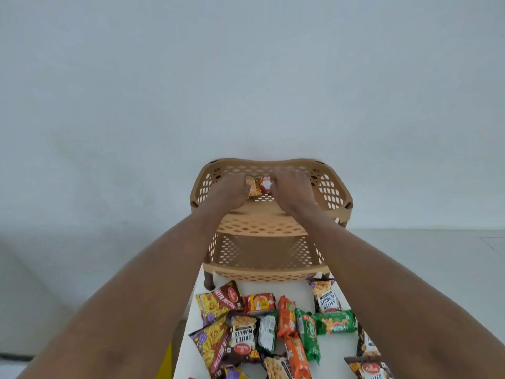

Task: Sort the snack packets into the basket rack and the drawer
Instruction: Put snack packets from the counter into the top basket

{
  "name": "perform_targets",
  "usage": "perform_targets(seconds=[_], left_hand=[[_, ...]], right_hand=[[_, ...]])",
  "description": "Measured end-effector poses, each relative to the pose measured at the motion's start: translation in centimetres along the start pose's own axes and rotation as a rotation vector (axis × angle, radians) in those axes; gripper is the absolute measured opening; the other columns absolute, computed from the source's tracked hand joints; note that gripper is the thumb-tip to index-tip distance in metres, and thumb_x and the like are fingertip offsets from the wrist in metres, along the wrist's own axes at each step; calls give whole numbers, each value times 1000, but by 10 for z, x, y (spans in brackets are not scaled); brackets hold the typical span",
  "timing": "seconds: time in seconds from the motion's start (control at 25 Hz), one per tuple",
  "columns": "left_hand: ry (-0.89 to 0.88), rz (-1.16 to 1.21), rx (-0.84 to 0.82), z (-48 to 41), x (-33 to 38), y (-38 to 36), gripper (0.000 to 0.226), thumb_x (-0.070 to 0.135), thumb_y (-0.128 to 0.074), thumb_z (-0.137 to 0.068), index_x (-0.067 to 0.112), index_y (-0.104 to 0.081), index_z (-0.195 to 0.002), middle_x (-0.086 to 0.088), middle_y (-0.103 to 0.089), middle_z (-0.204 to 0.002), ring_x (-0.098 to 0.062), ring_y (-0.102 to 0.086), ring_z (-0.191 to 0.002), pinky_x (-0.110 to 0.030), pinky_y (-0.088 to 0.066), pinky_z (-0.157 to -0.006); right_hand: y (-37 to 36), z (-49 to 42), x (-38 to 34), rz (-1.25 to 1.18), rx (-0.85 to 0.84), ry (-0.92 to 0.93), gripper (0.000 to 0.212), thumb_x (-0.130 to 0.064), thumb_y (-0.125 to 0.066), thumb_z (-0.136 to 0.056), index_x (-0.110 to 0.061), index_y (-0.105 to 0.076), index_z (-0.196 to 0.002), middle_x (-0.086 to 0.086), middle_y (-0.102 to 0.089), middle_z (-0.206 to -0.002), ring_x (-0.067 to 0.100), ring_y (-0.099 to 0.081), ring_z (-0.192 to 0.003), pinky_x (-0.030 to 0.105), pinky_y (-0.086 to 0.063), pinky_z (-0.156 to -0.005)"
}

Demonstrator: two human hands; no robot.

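Left hand [229, 191] grasps yellow packet [253, 187]; right hand [291, 187] grasps red-and-white packet [265, 183]. Print on both too small to read.
Both packets touching, inside top basket [262, 162] of tan perforated rack [262, 253], mid-floor. Open room to either side wall.
Basket back rim close to wall [246, 77]; contact not discernible.
Rack on white table [297, 294]; table left edge runs just beside left forearm.
Loose packets crowd near table area. Two peanut packets [325, 298] read "SALTED PEANUTS". Brown packet [228, 296]: "MEETHA" partly legible.
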State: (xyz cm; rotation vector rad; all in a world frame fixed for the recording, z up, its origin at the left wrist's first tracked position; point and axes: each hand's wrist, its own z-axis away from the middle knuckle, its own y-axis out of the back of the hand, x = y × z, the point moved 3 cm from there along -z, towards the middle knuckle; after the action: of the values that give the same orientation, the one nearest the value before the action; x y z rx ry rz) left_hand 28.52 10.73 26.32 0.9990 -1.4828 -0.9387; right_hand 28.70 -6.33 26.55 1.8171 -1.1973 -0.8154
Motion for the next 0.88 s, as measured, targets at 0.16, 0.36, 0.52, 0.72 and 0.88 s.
perform_targets(seconds=[0.16, 0.36, 0.52, 0.72, 0.88], left_hand=[[-46, -11, 377, 64, 7, -3, 31, 29, -43, -107, 14, -62, -88, -7, -72, -97, -30, -66, -93, -40, -45, -74], [-206, -98, 548, 124, -11, -51, 34, 22, -43, -105, 9, -66, -127, -9, -68, -131, -32, -60, -128, -47, -44, -110], [-275, -132, 452, 168, -34, -100, 53, 18, -41, -105, 8, -45, -157, -12, -38, -168, -30, -29, -160, -53, -22, -131], [-106, -78, 115, 216, -77, -159, 46, 22, -50, -106, 12, -49, -151, -11, -48, -159, -33, -48, -145, -49, -42, -117], [87, -45, -123, 242, -108, -187, 43, 30, -52, -107, 15, -51, -147, -9, -53, -151, -34, -54, -135, -50, -50, -105]], right_hand=[[3, 57, -19, -74, 263, -3, 28, -27, -45, -99, -13, -69, -105, 3, -71, -102, 26, -64, -102, 43, -49, -92], [-26, 125, -28, -77, 308, 32, 29, -23, -46, -102, -12, -64, -122, 7, -64, -123, 27, -59, -118, 43, -41, -109], [-54, 176, -34, -53, 177, 74, 41, -22, -45, -103, -11, -48, -142, 13, -43, -155, 31, -38, -148, 51, -28, -124], [-100, 236, -53, -163, -217, 119, 30, -23, -48, -101, -14, -58, -128, 3, -59, -124, 23, -59, -114, 40, -47, -104], [-134, 268, -80, -210, -466, 109, 35, -29, -51, -102, -16, -57, -134, 4, -57, -133, 24, -58, -124, 42, -47, -106]])
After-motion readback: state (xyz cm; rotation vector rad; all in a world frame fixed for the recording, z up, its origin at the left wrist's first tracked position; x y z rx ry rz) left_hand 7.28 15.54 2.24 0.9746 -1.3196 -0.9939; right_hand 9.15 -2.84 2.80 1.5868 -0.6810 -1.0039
